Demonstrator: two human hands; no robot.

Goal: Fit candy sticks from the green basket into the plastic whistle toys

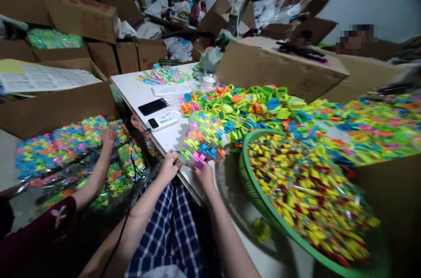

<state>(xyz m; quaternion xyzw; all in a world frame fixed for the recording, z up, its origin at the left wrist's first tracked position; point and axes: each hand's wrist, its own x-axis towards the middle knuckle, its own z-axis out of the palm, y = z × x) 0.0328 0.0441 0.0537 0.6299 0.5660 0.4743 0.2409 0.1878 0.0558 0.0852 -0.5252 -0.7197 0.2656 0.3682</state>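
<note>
Touching at the near end of a clear bag of bright pieces [204, 137] is shared by both hands. Bag is placed by the near edge of the white bench [131, 87]. Its near-left corner is met by the fingertips of the left hand [169, 166]; whether they are clenched can't be told. Fingers of the right hand [204, 177] are set at the near end and mostly hidden by the bag, so grip can't be confirmed there either. Bag contents are seen as pink, green, orange and blue; exact shape is blurred by the film.

Beyond the left hand, a black phone [153, 106] and a white device [164, 121] are laid side by side. Farther back, a heap of thin colored strips [166, 75] is seen, too small to be made out singly. Right of that, a pile of plastic bands [246, 105] is spread, partly blocked by the green basket [245, 159]. Basket is filled with yellow-and-red wrapped pieces [296, 181]; a grey round tray [226, 186] is half covered by it.

At far left, filled bags [69, 142] are reached by a co-worker's hand [109, 135]; the co-worker's head is cut off by the frame. One distant face is pixelated.
</note>
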